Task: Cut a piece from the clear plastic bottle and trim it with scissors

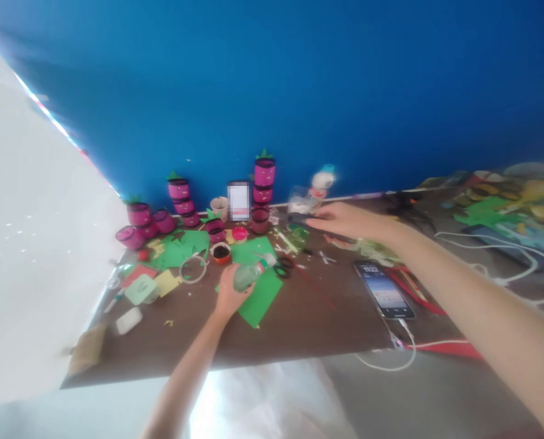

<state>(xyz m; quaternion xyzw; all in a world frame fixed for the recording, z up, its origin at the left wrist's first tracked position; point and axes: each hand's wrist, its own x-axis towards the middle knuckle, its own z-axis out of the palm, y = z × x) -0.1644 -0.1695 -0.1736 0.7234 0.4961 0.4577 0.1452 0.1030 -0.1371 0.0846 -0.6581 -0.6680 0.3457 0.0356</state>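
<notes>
My left hand [229,291] is closed round a small clear plastic bottle [252,272] that lies tilted over a green paper sheet [259,299]. My right hand [345,221] reaches across the table with fingers stretched along a long dark flat object [315,227] that it holds near the back of the table. Black-handled scissors [283,266] lie just right of the bottle. The picture is blurred by motion.
Stacks of magenta strawberry-like paper cups [263,183] stand along the blue wall. A roll of tape [193,268], a small orange pot [221,252] and paper scraps lie at left. A phone [384,290] on a white cable [391,356] rests at right, beside coloured paper [486,210].
</notes>
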